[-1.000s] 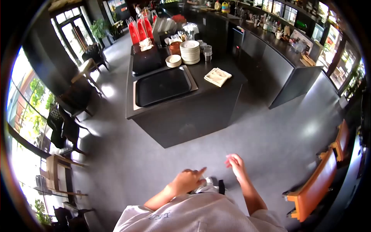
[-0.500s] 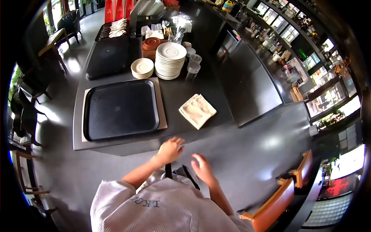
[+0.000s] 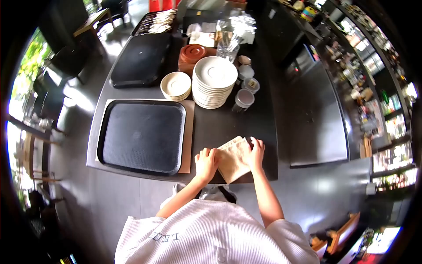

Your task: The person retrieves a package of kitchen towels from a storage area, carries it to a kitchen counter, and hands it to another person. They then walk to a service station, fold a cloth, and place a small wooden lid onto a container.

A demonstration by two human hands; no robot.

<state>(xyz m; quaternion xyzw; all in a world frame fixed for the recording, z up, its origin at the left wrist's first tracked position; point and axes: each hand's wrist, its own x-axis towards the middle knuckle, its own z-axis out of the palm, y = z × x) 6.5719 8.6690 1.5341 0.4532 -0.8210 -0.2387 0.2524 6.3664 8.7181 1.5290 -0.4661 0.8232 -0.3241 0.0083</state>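
A folded beige cloth (image 3: 234, 161) lies on the dark counter close to its front edge. At its left side is my left hand (image 3: 205, 164), fingers curled and closed on the edge. My right hand (image 3: 256, 154) grips the opposite edge, its fingertips near the upper right corner. Left of the hands, a black tray (image 3: 141, 135) rests on a brown sheet (image 3: 188, 145) that shows along the tray's right side.
Behind the cloth stand a tall stack of white plates (image 3: 215, 75), a shorter stack of small saucers (image 3: 176, 85) and lidded jars (image 3: 243, 99). Another black tray (image 3: 141, 59) lies farther back, near a tray of wrapped cutlery (image 3: 159, 21). Brown lids (image 3: 193, 53) sit behind the saucers.
Both hands have moved forward from in front of my body onto the cloth and taken hold of its sides. The camera view has shifted closer to the counter.
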